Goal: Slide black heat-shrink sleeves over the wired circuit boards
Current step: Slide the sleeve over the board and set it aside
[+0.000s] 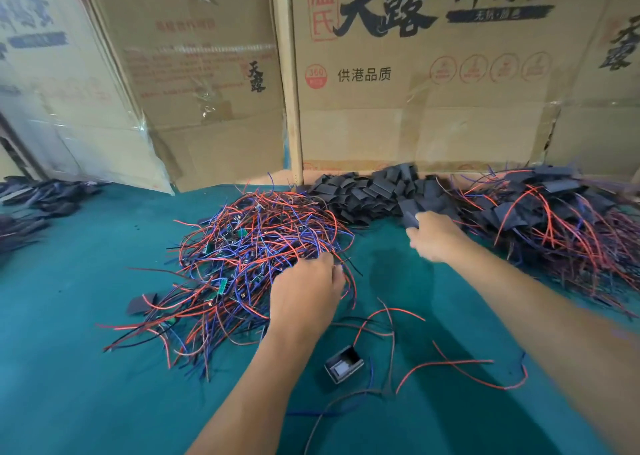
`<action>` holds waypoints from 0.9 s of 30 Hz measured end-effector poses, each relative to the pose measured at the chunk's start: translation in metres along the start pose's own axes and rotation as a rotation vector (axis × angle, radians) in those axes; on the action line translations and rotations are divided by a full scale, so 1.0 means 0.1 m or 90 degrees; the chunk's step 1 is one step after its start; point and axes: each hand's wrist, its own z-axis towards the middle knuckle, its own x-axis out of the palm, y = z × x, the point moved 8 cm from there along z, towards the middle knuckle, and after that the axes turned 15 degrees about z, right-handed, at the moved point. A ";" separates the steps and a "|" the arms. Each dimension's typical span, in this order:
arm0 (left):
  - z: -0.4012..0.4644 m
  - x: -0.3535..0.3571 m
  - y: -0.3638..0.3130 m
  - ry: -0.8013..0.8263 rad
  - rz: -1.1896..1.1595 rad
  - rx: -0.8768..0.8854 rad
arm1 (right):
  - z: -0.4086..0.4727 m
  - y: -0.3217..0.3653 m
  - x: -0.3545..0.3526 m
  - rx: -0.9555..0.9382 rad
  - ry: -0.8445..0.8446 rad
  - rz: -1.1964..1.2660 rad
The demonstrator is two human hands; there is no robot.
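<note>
You have three main heaps on the green table cover (86, 368), too tangled to count piece by piece. Heap one, at 9 o'clock from your left hand (304, 292): the pile of wired circuit boards (242, 257), red, blue and black leads, with at least five small green boards showing through. Heap two, at 12 o'clock: the loose black sleeves (367, 191), flat short tubes, matte, lying against the cardboard boxes (415, 108). Heap three, at 2 o'clock: the sleeved boards (554, 219), black covers with wire tails spilling toward you.

Your left hand rests on the near edge of heap one, fingers curled down into the wires; whether it has any one lead in hold you cannot tell. Your right hand (433, 238) pinches one black sleeve (411, 219) at the near edge of heap two.

One stray sleeve (140, 304) lies flat at 9 o'clock, touching heap one. One small dark box-like part (344, 364) sits at 6 o'clock between your forearms, with loose wires (450, 364) strung around it. Further dark sleeves (41, 195) lie at the far left edge.

Boxes wall off the far side. Bare cover shows at 7 to 8 o'clock and between the two hands.
</note>
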 end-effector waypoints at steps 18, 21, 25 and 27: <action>-0.11 0.06 1.56 0.234 0.105 -0.287 | -1.45 0.03 0.29 -0.253 -0.052 0.237; -0.11 0.14 1.58 0.288 0.083 -0.260 | -1.44 0.00 0.28 -0.255 -0.057 0.248; -0.11 0.08 1.55 0.261 0.085 -0.241 | -1.45 0.00 0.31 -0.254 -0.047 0.247; -0.12 0.03 1.52 0.242 0.082 -0.240 | -1.45 0.00 0.31 -0.254 -0.045 0.244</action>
